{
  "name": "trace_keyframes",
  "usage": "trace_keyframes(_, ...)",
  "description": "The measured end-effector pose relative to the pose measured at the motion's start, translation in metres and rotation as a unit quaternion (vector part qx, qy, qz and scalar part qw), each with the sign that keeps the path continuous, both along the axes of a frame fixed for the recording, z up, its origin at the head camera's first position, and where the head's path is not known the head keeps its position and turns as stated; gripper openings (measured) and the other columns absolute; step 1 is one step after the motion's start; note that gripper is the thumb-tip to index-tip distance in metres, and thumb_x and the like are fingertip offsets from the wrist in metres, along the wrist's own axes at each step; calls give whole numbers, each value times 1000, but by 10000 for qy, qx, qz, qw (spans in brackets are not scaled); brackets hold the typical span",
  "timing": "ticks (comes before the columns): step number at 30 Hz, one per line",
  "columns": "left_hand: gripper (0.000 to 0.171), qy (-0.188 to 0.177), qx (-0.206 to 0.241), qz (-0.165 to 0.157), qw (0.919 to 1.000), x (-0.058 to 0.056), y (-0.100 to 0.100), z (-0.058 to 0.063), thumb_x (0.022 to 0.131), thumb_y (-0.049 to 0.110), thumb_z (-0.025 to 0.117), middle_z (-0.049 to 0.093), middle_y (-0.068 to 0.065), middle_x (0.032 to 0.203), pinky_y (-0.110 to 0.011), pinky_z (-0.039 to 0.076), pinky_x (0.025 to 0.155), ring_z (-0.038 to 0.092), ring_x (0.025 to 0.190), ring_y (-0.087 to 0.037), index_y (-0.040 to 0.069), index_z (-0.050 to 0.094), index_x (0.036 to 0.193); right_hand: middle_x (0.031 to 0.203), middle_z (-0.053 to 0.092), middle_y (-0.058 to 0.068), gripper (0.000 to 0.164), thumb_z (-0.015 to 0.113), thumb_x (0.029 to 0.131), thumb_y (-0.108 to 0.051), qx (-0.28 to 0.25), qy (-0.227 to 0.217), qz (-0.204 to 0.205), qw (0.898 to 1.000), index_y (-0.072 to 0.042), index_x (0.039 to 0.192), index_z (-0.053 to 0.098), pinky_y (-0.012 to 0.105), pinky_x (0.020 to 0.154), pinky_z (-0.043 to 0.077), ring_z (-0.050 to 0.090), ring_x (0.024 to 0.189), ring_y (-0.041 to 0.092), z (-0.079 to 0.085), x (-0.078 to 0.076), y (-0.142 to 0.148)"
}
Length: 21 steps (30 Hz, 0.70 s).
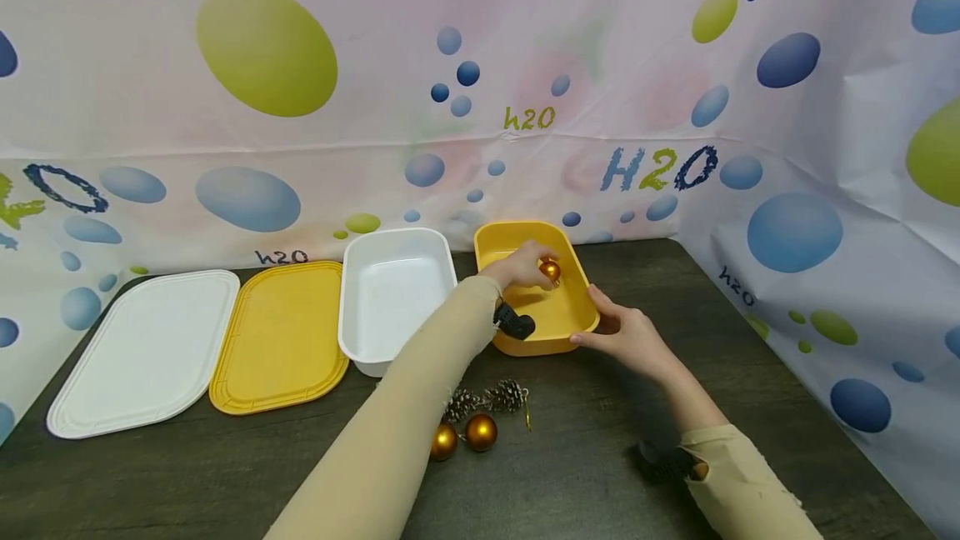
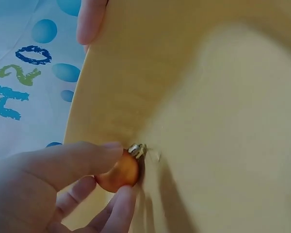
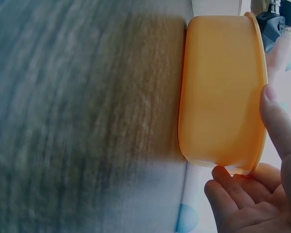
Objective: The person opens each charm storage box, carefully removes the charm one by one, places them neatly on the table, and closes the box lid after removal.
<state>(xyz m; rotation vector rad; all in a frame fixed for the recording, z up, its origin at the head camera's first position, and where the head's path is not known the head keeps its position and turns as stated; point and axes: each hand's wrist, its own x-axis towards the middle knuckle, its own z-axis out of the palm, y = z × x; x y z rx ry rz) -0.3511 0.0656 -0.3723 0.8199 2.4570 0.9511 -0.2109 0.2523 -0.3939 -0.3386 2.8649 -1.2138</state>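
In the head view, my left hand (image 1: 525, 263) reaches into a yellow plastic container (image 1: 551, 322) and pinches a shiny orange-gold Christmas ball (image 1: 551, 271). The left wrist view gives the ball (image 2: 120, 174) up close between thumb and fingers, its metal cap and thread loop pointing toward the container floor. My right hand (image 1: 628, 338) holds the near right corner of the container. From the right wrist, the thumb lies along the rim and the fingers (image 3: 223, 191) bend around the end wall of the container (image 3: 223, 92), which stands upright on the dark table.
Left of the yellow container stands a white container (image 1: 397, 298). Farther left lie a yellow lid (image 1: 285, 336) and a white lid (image 1: 153, 348). Two gold balls (image 1: 481, 432) and several pine cones (image 1: 506, 396) rest in front, partly behind my left sleeve. A patterned curtain (image 1: 480, 182) borders the table.
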Motion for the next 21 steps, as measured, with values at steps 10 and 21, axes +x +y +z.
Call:
trace_keyframes(10,41,-933,676,433,9924,3,0,-6,86,4,68,55,-10,118,-26,49,86,53,99,-21,3,57,125,154,23,13,91,73,81,-44,-16,-16,2,10000,-5,149,27,42,96,44,39,132,31,0,0,0)
trace_keyframes(21,34,-1064,673,0,9920,8,0,-8,88,1,67,59,-10,107,-22,51,79,56,89,-20,1,60,121,154,22,12,92,72,81,-46,48,-130,-8,9999,-7,150,26,42,96,43,39,132,32,1,-1,0)
